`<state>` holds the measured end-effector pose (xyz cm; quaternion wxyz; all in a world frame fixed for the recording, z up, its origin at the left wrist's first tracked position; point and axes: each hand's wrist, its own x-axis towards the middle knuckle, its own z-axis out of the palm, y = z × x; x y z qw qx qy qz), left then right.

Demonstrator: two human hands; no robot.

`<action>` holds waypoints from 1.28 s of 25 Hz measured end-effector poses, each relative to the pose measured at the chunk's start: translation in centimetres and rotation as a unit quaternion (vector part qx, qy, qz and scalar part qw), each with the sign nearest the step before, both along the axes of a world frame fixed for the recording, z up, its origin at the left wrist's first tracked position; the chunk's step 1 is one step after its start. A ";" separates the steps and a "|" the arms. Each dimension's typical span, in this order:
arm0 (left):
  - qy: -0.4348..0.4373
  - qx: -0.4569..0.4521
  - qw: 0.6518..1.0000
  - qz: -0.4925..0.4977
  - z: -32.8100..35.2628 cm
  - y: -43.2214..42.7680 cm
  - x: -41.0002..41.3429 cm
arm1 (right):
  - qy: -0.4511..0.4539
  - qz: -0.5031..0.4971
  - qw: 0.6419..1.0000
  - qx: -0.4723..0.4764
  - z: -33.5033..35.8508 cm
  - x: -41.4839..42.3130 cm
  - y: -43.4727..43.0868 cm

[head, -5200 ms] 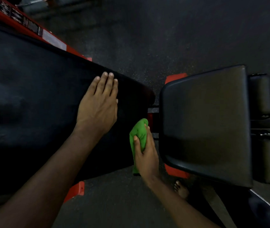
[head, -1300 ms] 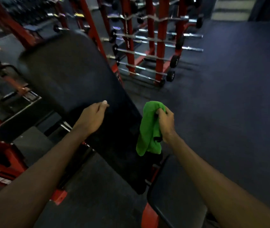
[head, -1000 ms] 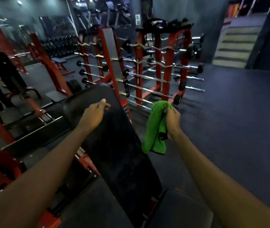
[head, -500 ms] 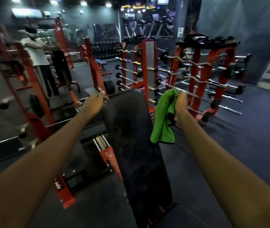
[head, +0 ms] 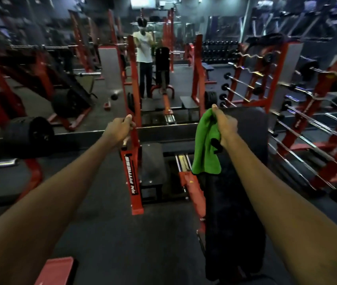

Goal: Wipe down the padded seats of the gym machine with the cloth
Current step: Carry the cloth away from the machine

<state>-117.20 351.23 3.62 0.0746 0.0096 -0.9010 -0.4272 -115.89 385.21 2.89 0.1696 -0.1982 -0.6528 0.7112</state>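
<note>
Open floor (head: 101, 233) left of backrest (head: 235, 212), cloth (head: 204, 149)

- Gym, weights area.
- Red barbell racks (head: 274, 79) on the right, bars stacked in rows.
- Dumbbell rack (head: 219, 52) at the back.
- Black weight plates (head: 40, 132) left.
- Padded bench (head: 235, 212) on dark rubber floor (head: 106, 233).

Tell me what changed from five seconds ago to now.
The left hand lifted off the black pad and curled in the air. The right hand raised the green cloth off the pad's end; it now hangs free. Unchanged: the right hand grips the cloth.
</note>
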 end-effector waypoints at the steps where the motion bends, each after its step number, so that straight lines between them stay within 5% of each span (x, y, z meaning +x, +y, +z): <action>1: -0.001 -0.003 1.000 0.014 -0.1 -2.3 0.4 | -0.002 0.014 1.000 0.009 0.1 -0.4 -2.6; 8: -0.008 0.010 0.994 0.108 0.0 -19.1 5.1 | 0.006 0.120 0.992 0.033 -1.3 -5.8 -19.1; 22: -0.044 0.010 0.959 0.280 -6.1 -46.2 21.4 | -0.024 0.325 0.943 0.065 -4.0 4.0 -53.6; 32: -0.055 0.028 0.945 0.322 -5.9 -48.6 20.5 | -0.021 0.394 0.916 0.075 -6.8 2.4 -64.5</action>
